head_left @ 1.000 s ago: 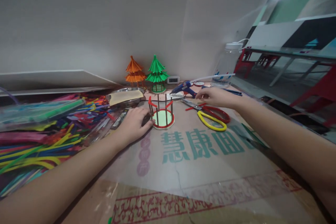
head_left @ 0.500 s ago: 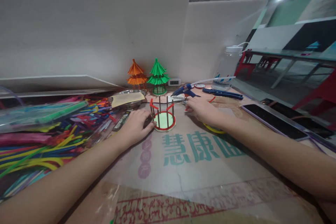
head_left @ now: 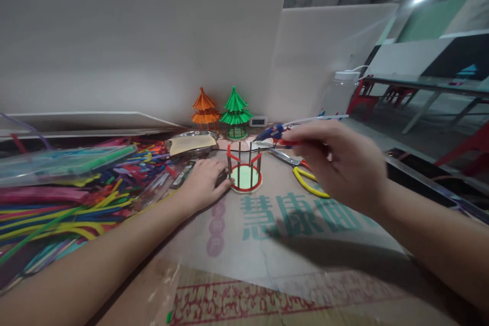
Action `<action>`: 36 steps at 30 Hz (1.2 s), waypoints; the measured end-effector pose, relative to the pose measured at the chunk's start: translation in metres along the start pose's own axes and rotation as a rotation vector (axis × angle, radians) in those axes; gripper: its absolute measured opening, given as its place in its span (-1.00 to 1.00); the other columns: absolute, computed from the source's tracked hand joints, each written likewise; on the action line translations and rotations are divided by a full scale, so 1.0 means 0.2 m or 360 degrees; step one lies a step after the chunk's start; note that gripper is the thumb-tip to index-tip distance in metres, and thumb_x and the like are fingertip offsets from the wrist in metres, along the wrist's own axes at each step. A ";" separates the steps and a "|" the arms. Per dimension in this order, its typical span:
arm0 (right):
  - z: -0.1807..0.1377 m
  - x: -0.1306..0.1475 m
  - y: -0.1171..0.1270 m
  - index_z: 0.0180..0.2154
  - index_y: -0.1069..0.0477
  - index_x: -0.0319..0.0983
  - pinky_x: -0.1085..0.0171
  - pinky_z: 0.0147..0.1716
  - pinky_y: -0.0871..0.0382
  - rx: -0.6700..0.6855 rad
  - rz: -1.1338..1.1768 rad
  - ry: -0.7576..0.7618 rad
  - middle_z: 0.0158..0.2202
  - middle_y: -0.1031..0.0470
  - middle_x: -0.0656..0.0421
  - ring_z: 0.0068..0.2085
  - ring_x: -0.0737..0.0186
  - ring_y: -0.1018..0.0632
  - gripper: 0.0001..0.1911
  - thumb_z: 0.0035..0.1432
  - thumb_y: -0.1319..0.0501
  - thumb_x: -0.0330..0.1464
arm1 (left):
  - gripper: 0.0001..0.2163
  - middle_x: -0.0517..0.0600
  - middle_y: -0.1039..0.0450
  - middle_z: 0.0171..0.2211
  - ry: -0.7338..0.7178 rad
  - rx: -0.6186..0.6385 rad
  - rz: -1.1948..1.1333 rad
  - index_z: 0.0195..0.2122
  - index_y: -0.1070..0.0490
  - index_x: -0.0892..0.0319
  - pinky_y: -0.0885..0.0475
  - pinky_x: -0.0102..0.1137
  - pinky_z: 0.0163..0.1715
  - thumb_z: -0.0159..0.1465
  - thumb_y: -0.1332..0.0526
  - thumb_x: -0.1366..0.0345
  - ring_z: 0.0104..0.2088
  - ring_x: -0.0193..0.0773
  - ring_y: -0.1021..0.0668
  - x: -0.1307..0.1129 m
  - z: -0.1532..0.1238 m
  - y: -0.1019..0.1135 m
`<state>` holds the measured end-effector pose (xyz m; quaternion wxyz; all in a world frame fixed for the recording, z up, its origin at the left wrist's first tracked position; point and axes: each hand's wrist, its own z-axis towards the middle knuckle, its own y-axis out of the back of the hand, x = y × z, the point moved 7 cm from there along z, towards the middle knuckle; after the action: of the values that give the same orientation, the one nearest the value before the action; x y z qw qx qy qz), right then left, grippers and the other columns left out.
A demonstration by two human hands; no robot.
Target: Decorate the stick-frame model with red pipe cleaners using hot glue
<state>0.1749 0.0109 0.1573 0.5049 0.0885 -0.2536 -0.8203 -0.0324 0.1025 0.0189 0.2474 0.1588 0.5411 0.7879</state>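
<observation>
A small round model frame (head_left: pixel 251 189) stands on the table, with a pale green floor, a red rim, several upright brown posts and short red bars between some of them. My left hand (head_left: pixel 202 181) rests at its left side, thumb and fingertips closed on the edge of the base. Raised above the table to the right, my right hand (head_left: pixel 340 163) is slightly blurred, pinching a short red pipe cleaner piece (head_left: pixel 292 142) that points left. Below it lie scissors (head_left: pixel 311 183) with yellow and red handles, partly covered by the hand. A blue glue gun (head_left: pixel 271 133) lies behind.
Orange (head_left: pixel 205 109) and green (head_left: pixel 234 109) tiered pavilion models stand by the wall, next to a small digital display (head_left: pixel 258 121). Colourful pipe cleaners (head_left: pixel 76 209) and a clear plastic case (head_left: pixel 69 163) crowd the left. A metal dish (head_left: pixel 196 152), a bottle (head_left: pixel 340 94) and a phone (head_left: pixel 412 181) are also around.
My right hand has lifted from the table near the scissors and come closer to me, carrying the red piece and uncovering the scissors. My left hand stays at the frame. The view has shifted slightly.
</observation>
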 end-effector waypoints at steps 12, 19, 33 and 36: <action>0.05 -0.16 -0.20 -0.21 -0.55 -0.19 0.28 -0.35 -0.22 0.0598 -0.0475 -0.0070 -0.31 -0.65 0.13 -0.33 0.21 -0.56 -0.80 0.33 -0.13 -0.37 | -0.65 0.05 -0.55 -0.30 0.0011 -0.0341 0.0164 -0.26 -0.56 0.14 -0.36 -0.26 -0.25 0.42 -0.02 0.11 -0.27 -0.11 -0.53 -0.16 0.03 0.69; 0.21 -0.07 -0.20 -0.18 -0.52 -0.18 0.32 -0.39 -0.17 0.0442 -0.0418 -0.0102 -0.36 -0.58 0.18 -0.39 0.29 -0.50 -0.79 0.35 -0.12 -0.29 | -0.66 -0.03 -0.48 -0.40 -0.0137 -0.0387 -0.0107 -0.34 -0.54 0.16 -0.38 -0.29 -0.22 0.40 -0.10 0.07 -0.31 -0.20 -0.54 -0.30 0.17 0.82; 0.13 -0.15 -0.27 -0.19 -0.51 -0.17 0.31 -0.41 -0.20 0.0631 -0.0248 -0.0327 -0.38 -0.57 0.20 -0.40 0.28 -0.50 -0.82 0.28 -0.13 -0.38 | -0.77 0.01 -0.50 -0.31 -0.0074 -0.0220 -0.0039 -0.29 -0.52 0.13 -0.39 -0.25 -0.18 0.39 -0.12 0.18 -0.24 -0.14 -0.52 -0.23 0.15 0.62; 0.12 -0.19 -0.27 -0.18 -0.51 -0.20 0.31 -0.43 -0.18 0.0679 -0.0232 -0.0381 -0.38 -0.57 0.19 -0.43 0.29 -0.48 -0.83 0.29 -0.14 -0.35 | -0.78 0.03 -0.49 -0.24 -0.0154 -0.0175 -0.0076 -0.22 -0.55 0.12 -0.40 -0.23 -0.13 0.35 -0.20 0.12 -0.16 -0.10 -0.51 -0.21 0.15 0.59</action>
<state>0.1408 0.0714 0.1459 0.3808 0.1132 -0.4720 -0.7870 -0.0076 0.0680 0.1400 0.3004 0.1699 0.4881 0.8017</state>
